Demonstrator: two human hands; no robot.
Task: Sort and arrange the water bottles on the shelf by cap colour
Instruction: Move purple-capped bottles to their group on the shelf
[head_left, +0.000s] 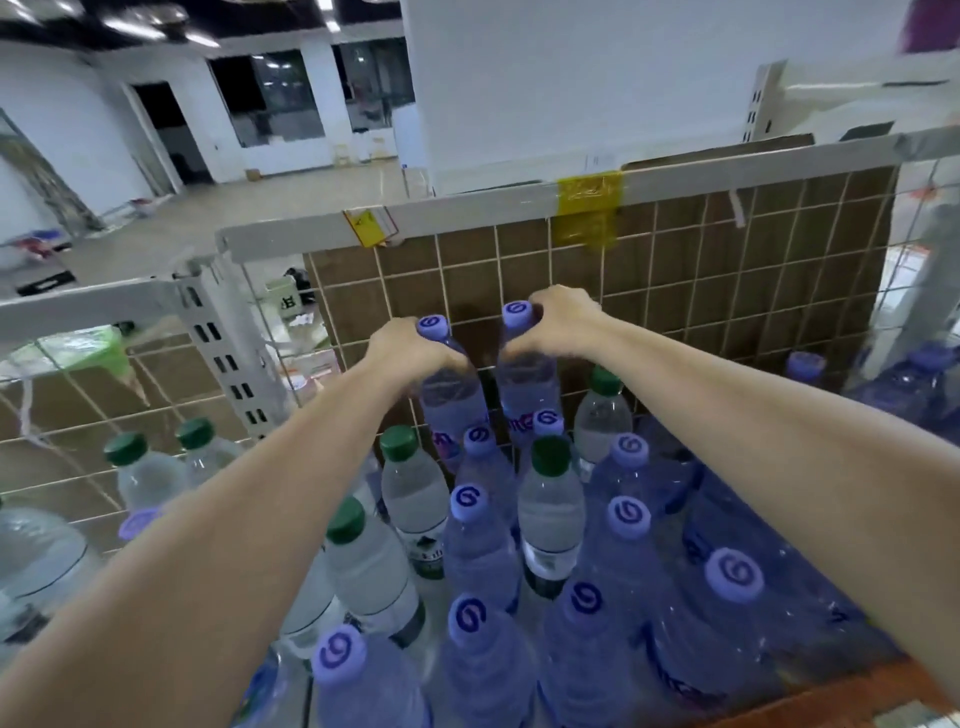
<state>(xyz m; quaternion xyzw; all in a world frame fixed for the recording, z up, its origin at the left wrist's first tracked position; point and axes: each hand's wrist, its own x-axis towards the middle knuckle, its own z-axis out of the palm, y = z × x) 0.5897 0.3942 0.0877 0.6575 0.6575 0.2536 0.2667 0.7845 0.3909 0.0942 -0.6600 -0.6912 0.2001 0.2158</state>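
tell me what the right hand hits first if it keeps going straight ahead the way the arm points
Probably the wire grid panel backed with brown board, just behind the purple-capped bottle that the right hand grips; depth is hard to judge.

Both arms reach to the shelf's back edge, by the wire grid panel (675, 270). The left hand (410, 348) grips one purple-capped bottle (452, 395) by the neck, the right hand (558, 319) another (527, 384) (the two stand side by side). Green-capped bottles (550, 499) stand mixed among purple nearer the front.

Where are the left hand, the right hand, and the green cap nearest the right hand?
left hand (410, 349), head view, back of the hand
right hand (558, 322), head view, knuckles
green cap (605, 380), head view, side of the cap
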